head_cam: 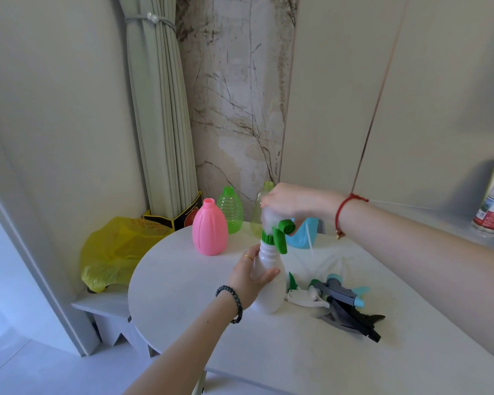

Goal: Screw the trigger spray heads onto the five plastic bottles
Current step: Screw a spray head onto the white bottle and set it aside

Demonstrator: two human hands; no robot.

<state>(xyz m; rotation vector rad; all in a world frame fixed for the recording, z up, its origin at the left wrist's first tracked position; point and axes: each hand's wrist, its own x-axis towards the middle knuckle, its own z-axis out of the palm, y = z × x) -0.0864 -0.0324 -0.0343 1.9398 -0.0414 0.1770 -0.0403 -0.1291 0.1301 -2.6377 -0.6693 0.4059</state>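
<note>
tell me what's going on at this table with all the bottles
A person's left-hand grip steadies an upright white plastic bottle on the round white table, while the right-hand grip closes over the green-and-white trigger spray head on its neck, apparently screwing it on. Behind stand a headless pink plastic bottle, ribbed green bottle and yellow-green bottle, plus a partly hidden light blue bottle. Loose spray heads lie to the right.

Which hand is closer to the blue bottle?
Right. The right hand grips the green spray head just in front of the blue bottle; the left hand holds the white bottle lower down, nearer the person.
</note>
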